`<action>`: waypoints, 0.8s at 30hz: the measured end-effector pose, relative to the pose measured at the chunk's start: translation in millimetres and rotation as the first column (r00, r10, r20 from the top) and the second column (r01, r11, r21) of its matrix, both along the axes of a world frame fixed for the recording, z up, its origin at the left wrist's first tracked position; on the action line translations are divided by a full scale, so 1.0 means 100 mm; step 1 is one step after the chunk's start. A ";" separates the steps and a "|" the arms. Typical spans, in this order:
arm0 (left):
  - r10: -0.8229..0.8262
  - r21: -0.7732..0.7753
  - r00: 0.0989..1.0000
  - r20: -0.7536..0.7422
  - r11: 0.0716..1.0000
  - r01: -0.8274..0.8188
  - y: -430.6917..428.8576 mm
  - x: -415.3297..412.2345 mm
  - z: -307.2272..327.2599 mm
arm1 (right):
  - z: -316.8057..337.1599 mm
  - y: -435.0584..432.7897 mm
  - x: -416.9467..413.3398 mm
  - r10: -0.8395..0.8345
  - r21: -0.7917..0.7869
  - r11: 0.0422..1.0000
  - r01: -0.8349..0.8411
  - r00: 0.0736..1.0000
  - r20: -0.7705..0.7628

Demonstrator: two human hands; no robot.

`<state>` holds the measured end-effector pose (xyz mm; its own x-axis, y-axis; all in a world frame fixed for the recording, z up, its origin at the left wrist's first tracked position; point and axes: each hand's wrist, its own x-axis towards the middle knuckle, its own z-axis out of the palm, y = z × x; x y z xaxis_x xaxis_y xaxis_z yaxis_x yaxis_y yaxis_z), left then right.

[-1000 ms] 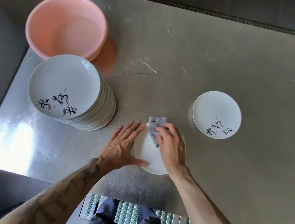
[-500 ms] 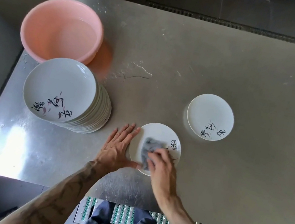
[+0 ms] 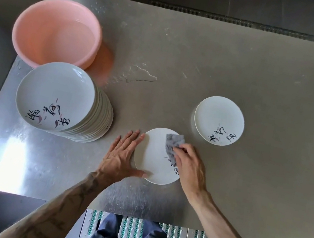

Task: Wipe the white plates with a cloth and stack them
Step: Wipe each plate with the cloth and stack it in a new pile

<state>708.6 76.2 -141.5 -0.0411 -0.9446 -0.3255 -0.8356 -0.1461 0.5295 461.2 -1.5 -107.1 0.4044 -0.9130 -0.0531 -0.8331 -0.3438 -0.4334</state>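
One plate: flat on the table, near its front edge, mid-wipe.
Cloth: swept from centre to far-right rim.
Right hand: pinches Cloth.
Left hand: flat, braces plate's edge.
Next: stacking, probably.

- We note soft, even light; bright glare on the bench at its near-left corner.
- Right edge shows a blurred smear.
- Wide-angle bowing at frame edges.
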 end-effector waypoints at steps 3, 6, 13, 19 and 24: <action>-0.007 0.007 1.000 0.019 1.000 0.007 0.00 -0.01 -0.01 | 0.02 0.51 -0.04 -0.096 0.074 0.993 0.091 0.993 0.069; -0.023 0.009 0.999 0.028 1.000 0.023 0.01 0.00 0.00 | 0.02 0.83 0.25 -0.091 0.194 0.979 0.057 0.980 0.176; -0.034 0.018 0.999 0.007 0.999 0.034 -0.01 -0.01 0.05 | 0.04 0.46 -0.12 0.013 0.059 0.998 -0.018 0.997 0.073; -0.058 0.020 0.998 0.032 0.998 0.058 -0.02 -0.04 0.14 | 0.02 -0.14 -0.08 -0.113 0.028 0.993 0.111 0.983 0.141; -0.269 -0.171 0.945 0.185 0.938 0.301 0.08 -0.09 0.12 | 0.03 -0.01 -0.11 -0.330 0.130 0.943 0.306 0.908 0.260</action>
